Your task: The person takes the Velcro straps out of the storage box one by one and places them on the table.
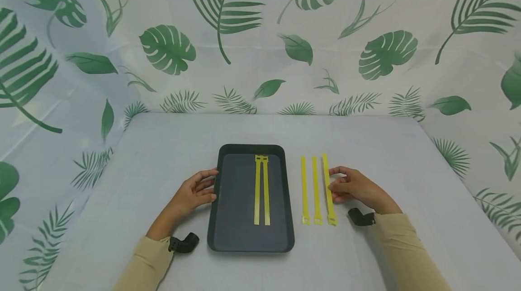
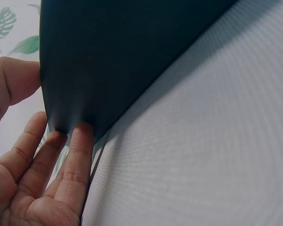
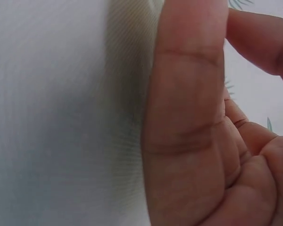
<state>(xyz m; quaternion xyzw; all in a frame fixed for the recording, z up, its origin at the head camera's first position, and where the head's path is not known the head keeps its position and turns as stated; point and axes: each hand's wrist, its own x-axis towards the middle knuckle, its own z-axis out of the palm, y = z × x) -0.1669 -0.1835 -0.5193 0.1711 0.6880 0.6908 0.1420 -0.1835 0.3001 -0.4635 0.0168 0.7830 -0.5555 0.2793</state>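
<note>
A dark grey tray lies on the table, holding two yellow cable straps side by side with their slotted heads toward the far end. My left hand touches the tray's left side, its fingertips against the outer wall in the left wrist view. Right of the tray lie two more yellow straps, slotted heads toward me. Beside them, my right hand pinches a third yellow strap near its middle, slightly tilted. In the right wrist view the fingers hide that strap.
A pale cloth covers the table. White fabric with green leaf prints hangs behind it and along both sides. Black wrist cameras are strapped over both tan sleeves.
</note>
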